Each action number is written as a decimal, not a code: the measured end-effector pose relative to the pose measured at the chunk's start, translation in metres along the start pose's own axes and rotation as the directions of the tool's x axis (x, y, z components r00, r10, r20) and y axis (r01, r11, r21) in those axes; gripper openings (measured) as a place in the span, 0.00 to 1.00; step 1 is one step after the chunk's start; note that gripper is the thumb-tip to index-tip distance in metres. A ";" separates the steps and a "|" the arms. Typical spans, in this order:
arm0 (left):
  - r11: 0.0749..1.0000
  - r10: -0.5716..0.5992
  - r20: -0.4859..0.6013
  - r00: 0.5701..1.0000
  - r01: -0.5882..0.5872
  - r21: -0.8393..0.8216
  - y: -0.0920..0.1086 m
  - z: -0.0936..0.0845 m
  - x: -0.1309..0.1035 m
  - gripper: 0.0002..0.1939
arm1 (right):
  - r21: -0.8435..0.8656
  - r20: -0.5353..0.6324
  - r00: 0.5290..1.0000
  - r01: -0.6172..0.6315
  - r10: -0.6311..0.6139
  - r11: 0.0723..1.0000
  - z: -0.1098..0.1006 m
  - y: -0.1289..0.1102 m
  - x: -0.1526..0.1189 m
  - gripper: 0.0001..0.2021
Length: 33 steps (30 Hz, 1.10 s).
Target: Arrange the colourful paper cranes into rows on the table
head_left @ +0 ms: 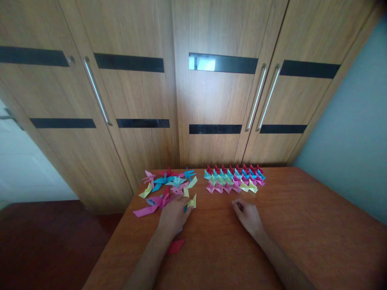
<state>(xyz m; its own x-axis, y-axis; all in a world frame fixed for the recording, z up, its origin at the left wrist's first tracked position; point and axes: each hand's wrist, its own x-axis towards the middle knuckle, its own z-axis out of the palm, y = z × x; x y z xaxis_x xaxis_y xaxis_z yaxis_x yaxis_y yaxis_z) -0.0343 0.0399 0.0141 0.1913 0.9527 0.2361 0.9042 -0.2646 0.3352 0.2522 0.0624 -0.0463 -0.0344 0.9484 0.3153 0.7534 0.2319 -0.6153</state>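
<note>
My left hand (173, 213) reaches into a loose group of folded paper cranes at the table's left. Its thumb and fingers close on a yellow paper crane (192, 201), and the hand covers some pieces under it. Around it lie a pink paper crane (148, 210), a blue paper crane (165, 180) and a red paper piece (175, 246) near my forearm. My right hand (247, 214) rests on the table, fingers curled in, with nothing visible in them. Just beyond it, folded cranes stand in neat rows by colour: red (230, 169), light blue, green, magenta, pink (222, 187) and yellow (249, 185).
The brown wooden table (302, 233) reaches back to a wooden wardrobe (211, 149) with metal handles and dark strips. A pale wall (347, 153) stands at the right. At the far left are a white door (21, 165) and a dark red floor (60, 241).
</note>
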 end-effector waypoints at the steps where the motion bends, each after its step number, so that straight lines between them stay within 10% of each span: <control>1: 1.000 -0.009 0.019 1.000 0.008 0.012 0.000 0.001 0.000 0.07 | 0.004 -0.002 1.000 0.005 -0.005 1.000 -0.001 -0.001 0.000 0.19; 8: 0.999 -0.009 0.012 1.000 0.009 -0.051 -0.002 0.003 0.004 0.09 | 0.045 -0.020 1.000 0.009 -0.008 0.999 -0.003 -0.001 0.000 0.21; 20: 0.898 0.314 -0.006 0.949 -0.299 -0.324 0.038 0.018 -0.011 0.10 | 0.398 0.198 0.970 0.053 -0.142 0.916 0.001 -0.032 -0.018 0.14; 33: 0.897 0.301 -0.011 0.954 -0.287 -0.335 0.041 0.024 -0.012 0.11 | 0.524 0.265 0.942 0.037 -0.205 0.851 0.000 -0.037 -0.022 0.16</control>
<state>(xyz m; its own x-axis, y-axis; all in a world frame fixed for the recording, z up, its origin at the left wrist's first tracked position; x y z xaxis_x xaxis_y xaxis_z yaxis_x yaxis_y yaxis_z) 0.0098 0.0208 0.0028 0.4504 0.8272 0.3359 0.6284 -0.5610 0.5389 0.2253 0.0329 -0.0309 -0.3611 0.9033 0.2315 0.2955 0.3462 -0.8904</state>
